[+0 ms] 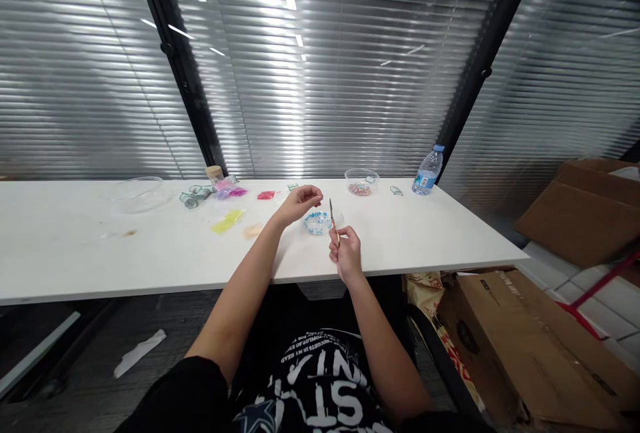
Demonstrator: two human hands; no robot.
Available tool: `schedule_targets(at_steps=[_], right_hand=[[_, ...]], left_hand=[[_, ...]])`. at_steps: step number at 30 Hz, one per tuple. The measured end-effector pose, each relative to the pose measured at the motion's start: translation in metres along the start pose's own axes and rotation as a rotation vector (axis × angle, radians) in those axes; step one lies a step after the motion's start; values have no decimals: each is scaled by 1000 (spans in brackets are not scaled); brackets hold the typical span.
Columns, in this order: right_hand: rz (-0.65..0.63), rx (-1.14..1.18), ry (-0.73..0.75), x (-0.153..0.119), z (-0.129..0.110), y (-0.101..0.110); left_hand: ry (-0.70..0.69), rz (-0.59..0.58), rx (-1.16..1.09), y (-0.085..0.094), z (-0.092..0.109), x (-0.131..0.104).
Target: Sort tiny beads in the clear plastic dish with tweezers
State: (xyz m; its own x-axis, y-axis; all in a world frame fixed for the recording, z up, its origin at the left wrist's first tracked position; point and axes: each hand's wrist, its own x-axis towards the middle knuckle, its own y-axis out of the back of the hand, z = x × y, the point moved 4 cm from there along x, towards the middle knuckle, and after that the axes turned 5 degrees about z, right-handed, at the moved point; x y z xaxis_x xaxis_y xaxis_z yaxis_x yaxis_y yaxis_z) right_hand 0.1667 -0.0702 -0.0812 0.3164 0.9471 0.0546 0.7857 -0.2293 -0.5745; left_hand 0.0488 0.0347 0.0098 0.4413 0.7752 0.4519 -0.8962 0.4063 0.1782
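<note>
My right hand grips a small pair of scissors by the handles, with the blades pointing up. Just left of the blade tips, my left hand is raised over the table with thumb and fingertips pinched together; whatever lies between them is too small to make out. Below and between the hands, a clear round dish with blue beads stands on the white table. A peach-coloured patch and a yellow packet lie left of my left forearm.
Behind my hands are red beads and a clear bowl of mixed beads. A water bottle stands at the back right. Pink bags, rolls and a clear tray are leftward. Cardboard boxes fill the right side.
</note>
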Motion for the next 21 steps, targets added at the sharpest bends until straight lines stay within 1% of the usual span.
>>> schedule_targets(at_steps=[5, 13, 17, 21], right_hand=[[-36, -15, 2, -2, 0, 0], [-83, 0, -3, -1, 2, -1], [-78, -2, -5, -1, 3, 0], [-79, -8, 0, 0, 4, 1]], left_hand=[[-6, 24, -38, 1, -2, -1], [1, 144, -123, 0, 0, -3], [-12, 162, -127, -2, 2, -3], [7, 175, -115, -4, -1, -3]])
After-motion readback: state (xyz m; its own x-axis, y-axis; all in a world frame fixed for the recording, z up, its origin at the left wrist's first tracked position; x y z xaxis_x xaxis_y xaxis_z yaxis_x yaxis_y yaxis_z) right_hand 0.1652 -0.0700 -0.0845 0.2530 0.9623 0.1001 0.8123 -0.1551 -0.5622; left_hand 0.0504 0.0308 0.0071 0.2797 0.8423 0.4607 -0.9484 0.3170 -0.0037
